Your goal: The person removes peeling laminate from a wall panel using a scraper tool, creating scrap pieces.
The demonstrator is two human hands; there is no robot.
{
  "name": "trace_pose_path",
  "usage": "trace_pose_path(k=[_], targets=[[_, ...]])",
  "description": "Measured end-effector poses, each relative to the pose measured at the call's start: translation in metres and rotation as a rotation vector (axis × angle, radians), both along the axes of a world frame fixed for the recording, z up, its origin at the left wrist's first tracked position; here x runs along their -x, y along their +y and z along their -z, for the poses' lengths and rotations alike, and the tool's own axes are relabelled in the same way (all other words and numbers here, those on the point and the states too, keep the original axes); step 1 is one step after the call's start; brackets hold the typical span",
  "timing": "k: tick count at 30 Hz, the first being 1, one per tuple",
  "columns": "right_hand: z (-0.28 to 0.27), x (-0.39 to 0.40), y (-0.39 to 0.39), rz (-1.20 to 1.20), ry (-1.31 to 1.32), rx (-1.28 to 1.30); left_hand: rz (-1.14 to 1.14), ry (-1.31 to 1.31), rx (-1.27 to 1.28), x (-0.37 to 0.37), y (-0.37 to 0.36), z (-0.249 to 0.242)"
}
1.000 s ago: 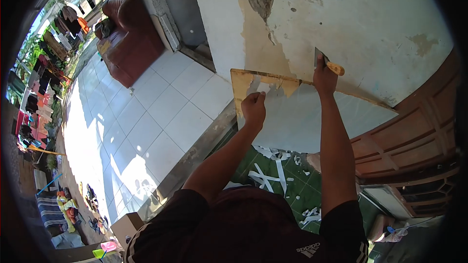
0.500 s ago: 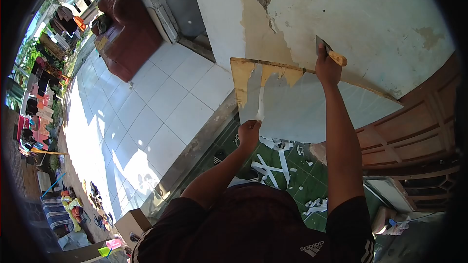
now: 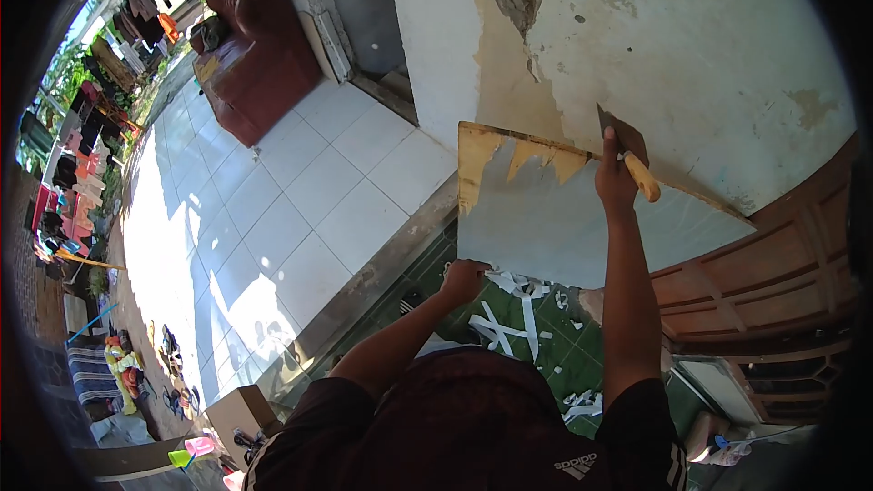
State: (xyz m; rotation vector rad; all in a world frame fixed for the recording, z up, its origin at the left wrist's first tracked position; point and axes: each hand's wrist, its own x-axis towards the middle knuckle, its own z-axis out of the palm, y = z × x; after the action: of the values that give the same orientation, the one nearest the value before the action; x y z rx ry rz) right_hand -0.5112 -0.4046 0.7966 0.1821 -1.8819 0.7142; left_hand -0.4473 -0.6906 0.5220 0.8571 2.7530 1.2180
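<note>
My right hand (image 3: 617, 184) is wrapped round a putty knife (image 3: 643, 176) with a wooden handle and a dark, wide blade tilted upward. It is over the upper edge of a board (image 3: 536, 218), which leans near the wall. Pale grey covering remains on most of the board; ragged tan patches show at its upper left. Below the board's lower left edge, my left hand (image 3: 466, 280) is closed, with a bit of white strip at its fingertips; most of that strip is hidden. Torn white strips (image 3: 530, 327) lie on the green tiles beneath.
The wall (image 3: 673, 64) has peeling paint and a broken hole. A brown wooden door (image 3: 755, 264) stands at the right. Left are a raised white tiled floor (image 3: 300, 191), a red-brown armchair (image 3: 259, 64) and a cardboard box (image 3: 241, 414). More scraps (image 3: 582, 406) lie near my body.
My left hand has moved down, and the white strip that hung from the board to it is off the board. The putty knife has turned slightly in my right hand. The view has shifted.
</note>
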Motion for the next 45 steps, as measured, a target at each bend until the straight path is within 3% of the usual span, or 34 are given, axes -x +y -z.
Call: trace_pose_path(k=[2, 5, 8, 11, 15, 18, 21, 25, 31, 34, 35, 38, 45], targets=[[0.01, -0.022, -0.037, -0.25, -0.204, 0.156, 0.193, 0.488, -0.051, 0.01, 0.011, -0.01], [0.049, -0.02, -0.062, -0.247, -0.214, 0.01, 0.107, 0.272, 0.005, 0.0, 0.023, -0.069], [0.047, -0.017, -0.068, -0.214, -0.227, -0.102, 0.387, -0.096, 0.217, 0.021, 0.029, -0.095], [0.04, -0.018, -0.072, -0.206, -0.244, -0.121, 0.445, 0.056, 0.194, 0.027, 0.035, -0.067], [0.043, -0.015, -0.075, -0.184, -0.216, -0.115, 0.359, 0.282, 0.054, 0.025, 0.031, -0.09], [0.044, -0.008, -0.074, -0.151, -0.188, -0.215, 0.428, -0.018, 0.491, 0.036, 0.021, -0.174], [0.049, 0.0, -0.079, -0.163, -0.108, -0.117, 0.482, 0.126, 0.431, 0.062, 0.01, -0.185], [0.061, 0.01, -0.082, -0.134, -0.154, -0.028, 0.361, 0.443, -0.125, 0.094, 0.002, -0.207], [0.055, 0.02, -0.08, -0.167, -0.232, 0.142, 0.213, 0.66, -0.221, 0.161, -0.002, -0.254], [0.051, 0.019, -0.081, -0.15, -0.261, 0.127, 0.196, 0.525, -0.211, 0.183, 0.009, -0.254], [0.051, 0.019, -0.082, -0.148, -0.267, 0.137, 0.218, 0.362, -0.161, 0.187, 0.007, -0.249], [0.049, 0.023, -0.085, -0.119, -0.249, 0.132, 0.199, 0.22, -0.311, 0.194, 0.015, -0.235], [0.041, 0.022, -0.088, -0.056, -0.319, 0.047, 0.168, 0.15, -0.383, 0.199, 0.02, -0.237]])
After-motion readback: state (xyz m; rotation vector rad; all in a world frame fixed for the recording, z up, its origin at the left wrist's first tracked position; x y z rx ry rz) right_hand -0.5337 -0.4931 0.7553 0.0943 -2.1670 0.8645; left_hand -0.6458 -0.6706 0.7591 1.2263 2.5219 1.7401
